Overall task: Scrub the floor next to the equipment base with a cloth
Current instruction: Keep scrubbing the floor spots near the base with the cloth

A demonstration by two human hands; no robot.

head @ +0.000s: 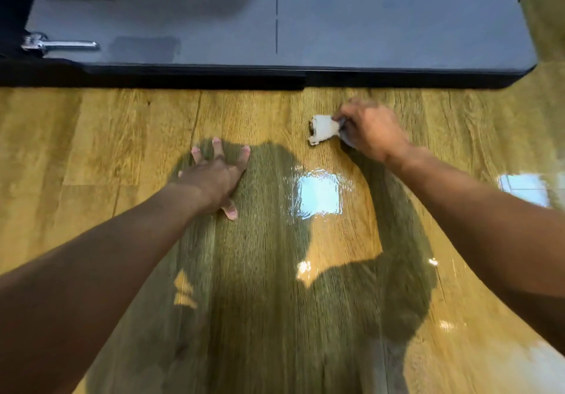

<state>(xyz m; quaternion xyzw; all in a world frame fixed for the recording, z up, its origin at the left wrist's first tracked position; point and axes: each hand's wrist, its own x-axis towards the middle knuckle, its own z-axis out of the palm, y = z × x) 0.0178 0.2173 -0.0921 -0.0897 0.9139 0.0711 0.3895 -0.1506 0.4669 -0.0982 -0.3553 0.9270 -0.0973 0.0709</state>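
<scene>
A small white cloth (323, 128) with a dark soiled edge lies bunched on the wooden floor (122, 137), a short way in front of the grey equipment base (367, 27). My right hand (371, 131) grips the cloth's right end with curled fingers and presses it to the floor. My left hand (218, 176) rests flat on the floor to the left, fingers spread and straight, holding nothing. Part of the cloth is hidden under my right hand.
The base's black front edge (214, 77) runs across the view just beyond the hands. A chrome bolt or handle (58, 45) lies on the base at the left. Bright window reflections (319, 195) shine on the glossy planks between my arms.
</scene>
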